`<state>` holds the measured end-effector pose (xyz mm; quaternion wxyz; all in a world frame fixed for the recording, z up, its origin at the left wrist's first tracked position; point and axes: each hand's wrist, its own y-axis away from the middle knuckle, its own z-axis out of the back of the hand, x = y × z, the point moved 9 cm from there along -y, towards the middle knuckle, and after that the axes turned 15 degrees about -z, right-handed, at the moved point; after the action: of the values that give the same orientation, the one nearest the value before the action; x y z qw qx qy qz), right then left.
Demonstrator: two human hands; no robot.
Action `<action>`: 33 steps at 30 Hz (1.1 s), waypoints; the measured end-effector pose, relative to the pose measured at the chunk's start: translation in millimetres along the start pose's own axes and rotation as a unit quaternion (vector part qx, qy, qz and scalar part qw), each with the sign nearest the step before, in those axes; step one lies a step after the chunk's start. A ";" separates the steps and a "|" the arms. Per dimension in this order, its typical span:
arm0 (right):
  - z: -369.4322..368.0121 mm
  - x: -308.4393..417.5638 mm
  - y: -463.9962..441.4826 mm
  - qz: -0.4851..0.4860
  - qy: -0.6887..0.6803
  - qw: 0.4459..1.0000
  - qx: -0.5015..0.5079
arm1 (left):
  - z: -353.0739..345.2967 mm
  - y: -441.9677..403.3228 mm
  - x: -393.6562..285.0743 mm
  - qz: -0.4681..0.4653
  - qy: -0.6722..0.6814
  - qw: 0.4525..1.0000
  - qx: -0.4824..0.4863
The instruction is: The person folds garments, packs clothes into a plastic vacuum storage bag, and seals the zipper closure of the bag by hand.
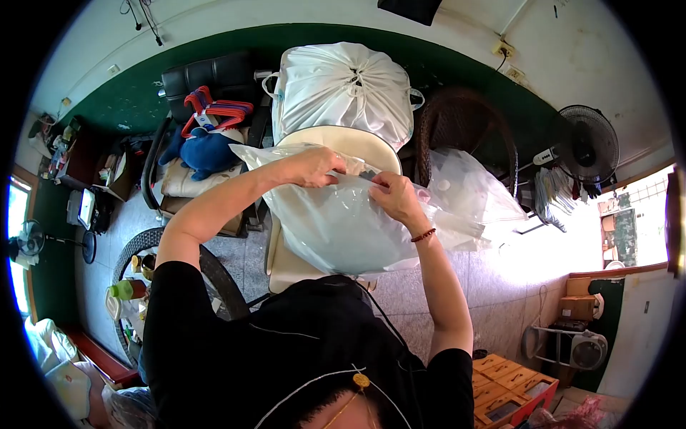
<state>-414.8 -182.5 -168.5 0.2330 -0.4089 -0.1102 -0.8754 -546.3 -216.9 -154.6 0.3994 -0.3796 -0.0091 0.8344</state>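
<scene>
A large translucent plastic bag (329, 225) lies across my lap and the cream chair (282, 254) in front of me. My left hand (318, 168) is closed on the upper edge of this bag, fingers bent inward. To its right, my right hand (395, 196) pinches the same edge, thumb and fingers together; a beaded bracelet is on that wrist. Between the two hands the bag's mouth shows a small dark and beige patch that I cannot make out. The bag looks full, but its contents are blurred by the plastic.
A white drawstring bag (343, 93) stands behind the chair. At left, a black armchair (211, 80) holds red hangers (218, 111) and a blue plush toy (207, 151). On the right are a wicker chair (468, 107), another clear bag (468, 182) and a fan (587, 144).
</scene>
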 end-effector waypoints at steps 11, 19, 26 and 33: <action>-38.1 28.3 -14.1 0.063 0.061 0.996 -0.027 | -2.5 9.2 32.5 0.150 0.047 0.987 0.038; -38.0 40.2 -2.7 0.115 0.097 0.979 -0.135 | 0.5 6.9 20.7 0.148 0.048 0.987 0.050; -36.5 29.2 -10.0 0.035 0.063 0.996 -0.050 | 9.2 9.5 15.5 0.130 0.036 0.989 0.066; -49.9 34.4 -17.0 0.085 0.084 0.990 -0.071 | 2.8 9.7 17.2 0.059 -0.047 0.997 0.021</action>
<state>-475.6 -197.8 -174.2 0.2858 -0.3574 0.0075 -0.8891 -561.3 -211.1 -166.4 0.3560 -0.3312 0.0118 0.8737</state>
